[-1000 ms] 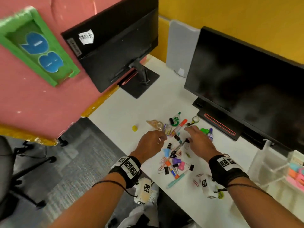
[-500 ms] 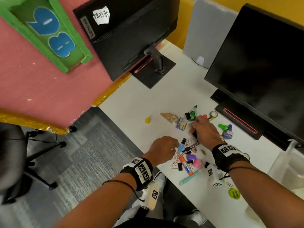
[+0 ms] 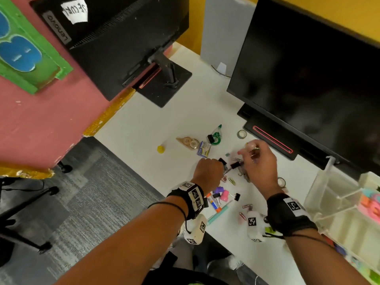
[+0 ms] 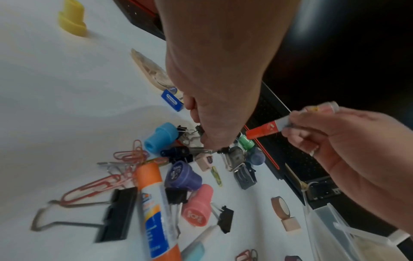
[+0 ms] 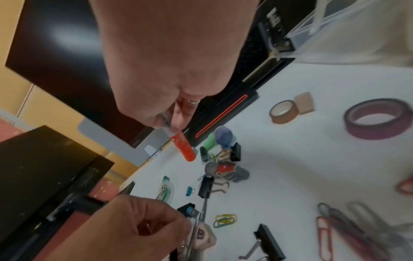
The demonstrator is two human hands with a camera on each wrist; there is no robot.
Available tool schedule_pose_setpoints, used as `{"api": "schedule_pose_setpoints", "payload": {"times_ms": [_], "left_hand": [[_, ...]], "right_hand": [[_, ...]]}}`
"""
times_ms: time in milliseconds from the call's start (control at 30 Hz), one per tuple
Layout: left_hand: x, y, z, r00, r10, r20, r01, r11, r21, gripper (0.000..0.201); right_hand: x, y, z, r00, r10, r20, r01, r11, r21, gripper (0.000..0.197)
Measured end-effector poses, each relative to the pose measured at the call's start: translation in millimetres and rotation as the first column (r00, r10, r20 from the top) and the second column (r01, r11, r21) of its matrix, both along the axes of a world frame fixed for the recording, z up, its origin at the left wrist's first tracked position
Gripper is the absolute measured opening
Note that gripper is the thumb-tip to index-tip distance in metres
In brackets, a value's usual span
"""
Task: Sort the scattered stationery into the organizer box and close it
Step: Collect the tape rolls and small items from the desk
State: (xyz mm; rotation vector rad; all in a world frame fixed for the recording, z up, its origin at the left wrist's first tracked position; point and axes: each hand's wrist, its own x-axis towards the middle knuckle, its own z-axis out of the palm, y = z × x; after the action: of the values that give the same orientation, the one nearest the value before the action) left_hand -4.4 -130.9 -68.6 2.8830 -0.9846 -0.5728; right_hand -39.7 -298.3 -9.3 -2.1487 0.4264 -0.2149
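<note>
Two hands are busy over the mess on the white desk (image 3: 144, 120). From the head view, I see my right hand (image 3: 258, 161) lifted, and the clear organizer box (image 3: 329, 202) waits open just to its right. My left hand (image 3: 208, 171) is curled down in the pile.

From the left wrist, my right fingers pinch an orange-capped marker (image 4: 266, 129). A glue stick (image 4: 154, 203) lies near.

From the right wrist, my left fingers (image 5: 156, 220) are bent around something thin; I cannot tell what. I think we are picking up. Next, I carry the marker to the box.
</note>
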Motion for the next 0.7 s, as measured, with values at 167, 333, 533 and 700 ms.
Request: {"api": "schedule_pose_setpoints", "payload": {"times_ms": [167,333,533,700], "left_hand": [[3.5,-20.2,12.4,0.999,-0.045,0.016,0.044,0.998,0.046,0.025],[8.3,-33.3,16.7,1.0,0.003,-0.02,-0.001,0.995,0.103,0.032],[15.3,-44.7,22.6,0.996,-0.067,-0.06,0.074,0.989,0.131,0.037],[20.2,-59.6,47.9,0.995,-0.098,0.013,0.097,0.992,0.082,0.028]], "right_hand": [[-43.2,-19.7,14.8,0.979,-0.203,0.026,0.196,0.965,0.174,0.02],[-70.8,-37.6,11.3,0.974,-0.225,-0.005,0.221,0.952,0.213,0.019],[-94.5,-61.7,28.7,0.958,-0.274,-0.082,0.285,0.941,0.185,0.022],[-116.8,-96.2,58.7,0.967,-0.25,-0.045,0.254,0.943,0.214,0.016]]}}
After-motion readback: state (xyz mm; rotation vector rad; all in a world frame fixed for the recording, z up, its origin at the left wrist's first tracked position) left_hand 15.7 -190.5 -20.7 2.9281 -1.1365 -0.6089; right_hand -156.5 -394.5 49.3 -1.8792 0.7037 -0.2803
